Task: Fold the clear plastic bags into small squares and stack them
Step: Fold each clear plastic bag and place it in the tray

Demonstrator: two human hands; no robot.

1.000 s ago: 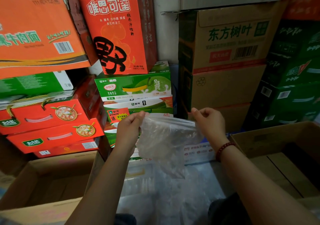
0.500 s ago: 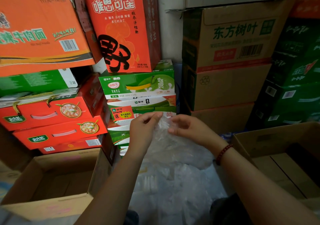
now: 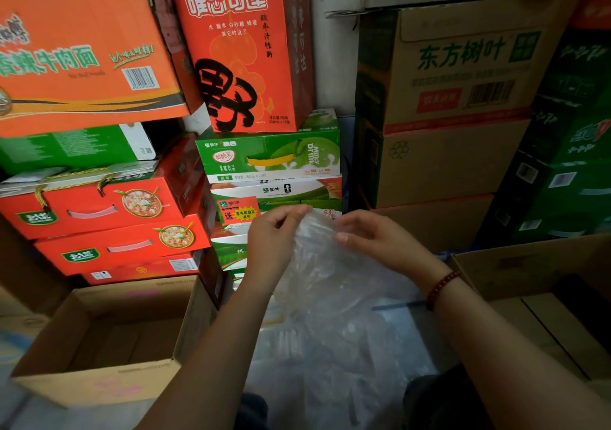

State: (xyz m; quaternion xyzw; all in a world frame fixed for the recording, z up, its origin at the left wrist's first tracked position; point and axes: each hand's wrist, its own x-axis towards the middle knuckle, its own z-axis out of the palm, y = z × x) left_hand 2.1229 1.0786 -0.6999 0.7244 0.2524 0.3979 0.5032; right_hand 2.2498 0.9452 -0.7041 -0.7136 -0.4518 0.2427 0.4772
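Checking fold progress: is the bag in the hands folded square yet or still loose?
Still loose. The clear plastic bag hangs crumpled, no square edges, pinched at its top by the left hand and right hand.

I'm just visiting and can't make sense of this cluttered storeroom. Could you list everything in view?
held bag: one, clear, between both hands, centre
loose bags: pile, clear, count unclear, low centre
orange cartons: two, top left
red gift boxes: three, stacked, left
green milk cartons: stacked, centre; count unclear
brown cartons: stacked, right of centre
dark green cartons: stacked, far right
open boxes: two, brown, lower left and lower right
bracelet: one, red beads, right wrist
left hand: grip on bag's top edge
right hand: fingers at bag's top
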